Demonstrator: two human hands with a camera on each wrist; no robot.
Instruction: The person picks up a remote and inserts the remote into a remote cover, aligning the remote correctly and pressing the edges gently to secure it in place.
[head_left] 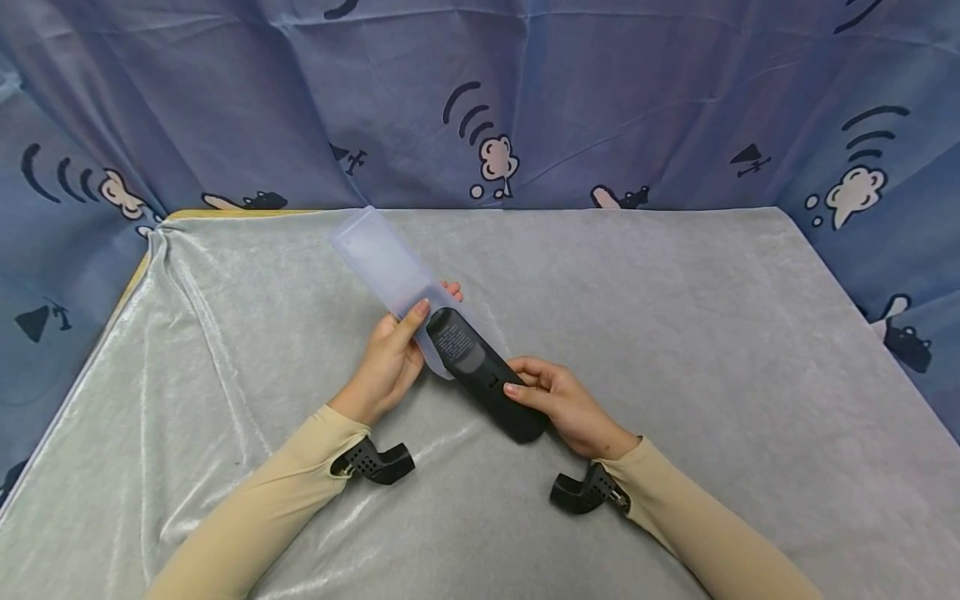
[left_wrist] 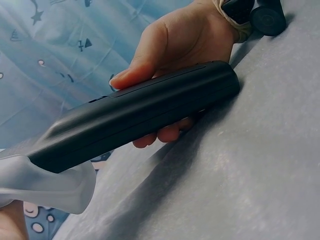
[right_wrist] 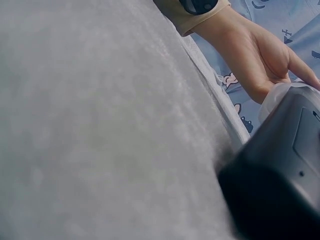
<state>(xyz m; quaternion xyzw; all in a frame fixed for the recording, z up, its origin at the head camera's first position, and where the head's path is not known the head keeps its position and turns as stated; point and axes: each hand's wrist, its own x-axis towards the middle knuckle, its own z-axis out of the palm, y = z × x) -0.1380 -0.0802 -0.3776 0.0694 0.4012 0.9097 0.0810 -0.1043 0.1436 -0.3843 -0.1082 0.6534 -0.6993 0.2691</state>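
Observation:
A black remote control [head_left: 491, 387] lies slantwise between the hands in the head view, its back with a printed label and battery cover facing up. My right hand [head_left: 566, 408] grips its lower end, thumb on the back and fingers underneath. The remote's upper end sits at the mouth of a translucent, whitish sleeve [head_left: 382, 260], which stretches away to the upper left. My left hand [head_left: 390, 358] holds that sleeve near its mouth, thumb on top. In the left wrist view the sleeve's flared edge [left_wrist: 70, 187] wraps under the remote's tip [left_wrist: 60, 145].
A grey velvety cloth [head_left: 675, 333] with folds at the left covers the table. Behind it and at both sides hangs a blue patterned curtain [head_left: 615, 100]. A yellow edge [head_left: 240, 213] shows at the back left. Black wrist cameras [head_left: 382, 462] are strapped by the sleeves.

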